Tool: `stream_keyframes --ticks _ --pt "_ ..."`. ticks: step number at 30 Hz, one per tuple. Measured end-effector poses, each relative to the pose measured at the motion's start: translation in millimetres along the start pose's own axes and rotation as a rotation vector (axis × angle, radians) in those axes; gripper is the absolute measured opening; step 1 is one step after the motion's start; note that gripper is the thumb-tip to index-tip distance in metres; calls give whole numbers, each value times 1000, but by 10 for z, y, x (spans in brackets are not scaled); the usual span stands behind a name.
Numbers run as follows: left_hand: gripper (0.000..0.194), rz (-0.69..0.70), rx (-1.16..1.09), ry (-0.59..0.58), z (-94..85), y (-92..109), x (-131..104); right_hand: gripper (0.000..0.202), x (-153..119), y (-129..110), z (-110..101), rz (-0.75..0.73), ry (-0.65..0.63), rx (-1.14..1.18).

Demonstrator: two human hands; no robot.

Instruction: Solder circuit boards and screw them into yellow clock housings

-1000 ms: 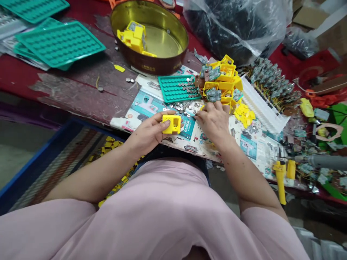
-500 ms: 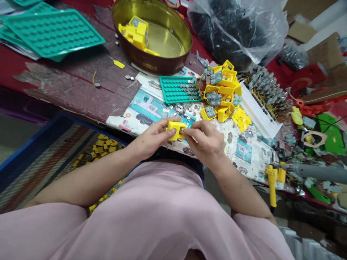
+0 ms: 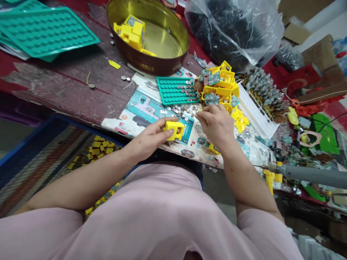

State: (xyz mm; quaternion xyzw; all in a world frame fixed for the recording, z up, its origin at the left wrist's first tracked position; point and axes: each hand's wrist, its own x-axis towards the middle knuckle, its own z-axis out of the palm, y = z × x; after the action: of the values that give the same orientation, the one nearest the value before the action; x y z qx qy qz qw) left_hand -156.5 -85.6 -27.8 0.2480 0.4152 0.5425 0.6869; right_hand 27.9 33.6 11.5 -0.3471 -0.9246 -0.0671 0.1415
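Note:
My left hand (image 3: 153,137) is closed on a small yellow plastic case (image 3: 174,130), the thumb across its near face and an opening facing right. Over the printed sheet, my right hand (image 3: 218,124) has its thumb and fingertips pinched together; whatever lies between them is too small or hidden to make out. Close to those fingertips are loose silver button cells (image 3: 179,111). Behind them lies a green moulded tray (image 3: 169,90) with more button cells at its right end. A heap of yellow cases (image 3: 223,81) with grey circuit parts stands just beyond my right hand.
A round tin (image 3: 151,65) with several yellow cases stands at the back. Green trays (image 3: 48,32) are stacked far left. Small yellow pieces (image 3: 241,121) and a white rack (image 3: 257,112) lie right. A grey soldering iron (image 3: 311,175) points in from the right. A blue crate (image 3: 51,133) sits below left.
My right hand has left the yellow case and moved right and away from me, towards the loose button cells. My left hand still holds the case, its opening now in plainer view.

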Motion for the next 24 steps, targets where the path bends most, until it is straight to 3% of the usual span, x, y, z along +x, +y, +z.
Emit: stream_keyframes --ticks 5,9,13,17,24 --pt "56 -2 -56 -1 -9 -3 16 21 180 47 230 36 -139 -142" --pt "52 13 -68 -17 -20 -7 8 19 141 16 201 79 -150 -73" --pt "50 6 -70 -14 -15 -1 1 14 -30 -82 63 134 11 352" --pt "50 -13 -82 -9 2 21 -1 10 -200 -246 -54 245 73 811" --pt "52 -36 -128 -2 47 55 -20 17 -317 -419 -121 249 64 897"
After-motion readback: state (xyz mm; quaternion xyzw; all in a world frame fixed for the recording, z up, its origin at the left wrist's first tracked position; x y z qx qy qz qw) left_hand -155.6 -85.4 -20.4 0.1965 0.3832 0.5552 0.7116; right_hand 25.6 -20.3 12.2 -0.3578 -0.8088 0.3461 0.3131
